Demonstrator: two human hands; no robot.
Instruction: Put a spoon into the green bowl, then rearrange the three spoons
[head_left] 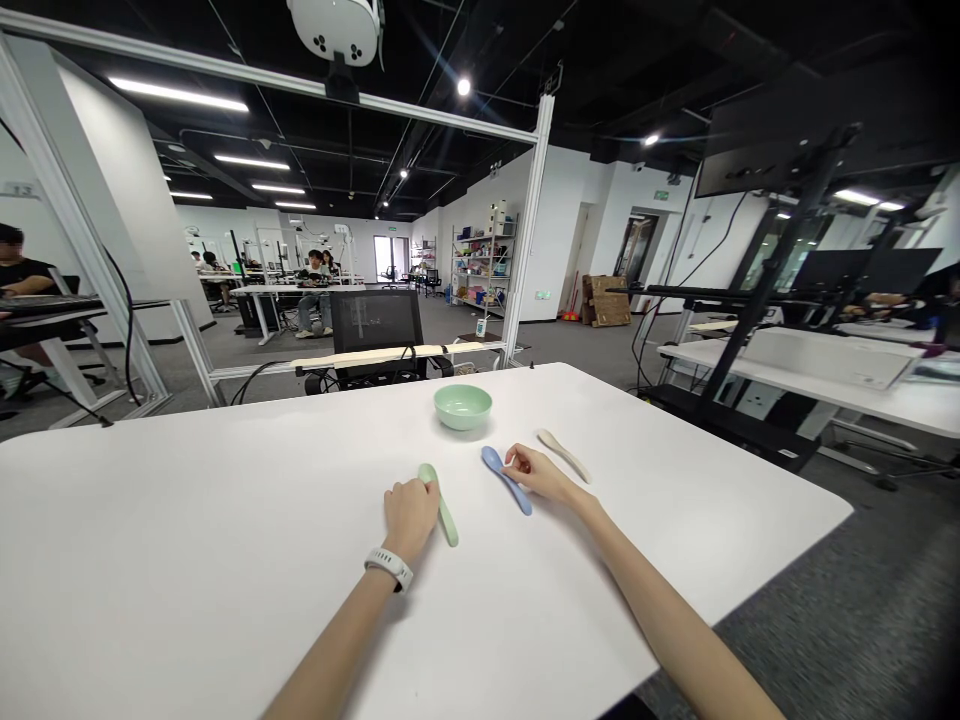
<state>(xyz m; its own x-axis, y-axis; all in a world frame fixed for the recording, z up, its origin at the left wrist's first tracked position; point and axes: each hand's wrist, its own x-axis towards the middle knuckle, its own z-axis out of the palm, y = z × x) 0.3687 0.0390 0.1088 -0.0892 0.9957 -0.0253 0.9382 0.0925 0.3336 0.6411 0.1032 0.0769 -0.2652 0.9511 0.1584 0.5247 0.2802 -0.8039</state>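
Three spoons lie on a white table. My left hand, with a pale watch band on its wrist, has its fingers curled at the neck of a light green spoon; its fingertips are partly hidden. To its right is a blue spoon, slanted with its bowl end away from me. My right hand is curled in a pinch at the blue spoon's neck, thumb and finger against its right edge. A cream spoon rests just beyond my right hand. Behind the spoons stands a green bowl, upright.
A metal frame rises behind the table's far edge, with a black mesh chair beyond it. At the right are a black stand and another white table. Several people sit at desks in the background.
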